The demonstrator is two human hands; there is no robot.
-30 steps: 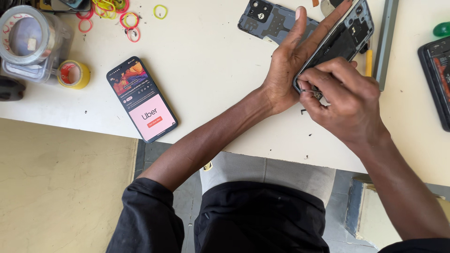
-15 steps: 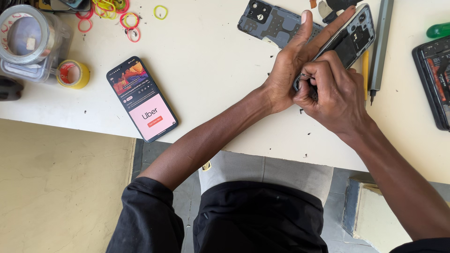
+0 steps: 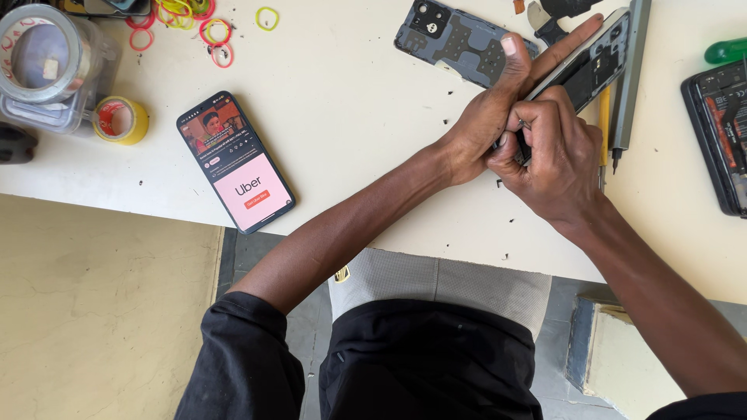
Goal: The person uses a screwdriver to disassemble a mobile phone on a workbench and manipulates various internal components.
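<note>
- The left hand cradles an opened phone tilted up off the pale surface, fingers closed round its lower end, forefinger stretched along its edge.
- The right hand is curled shut, fingertips pinched against the phone's lower edge; whether it grips a small tool cannot be told.
- A grey back cover lies just beyond the left thumb; a slim screwdriver lies just beside the phone, on the right.
- A lit phone rests well apart to the left, near a yellow tape roll and coloured rubber bands.
- Judged from the grip, the work at that edge goes best with the left hand bracing firmly, the right applying small, steady pressure, and the exposed board kept clear of slips.
</note>
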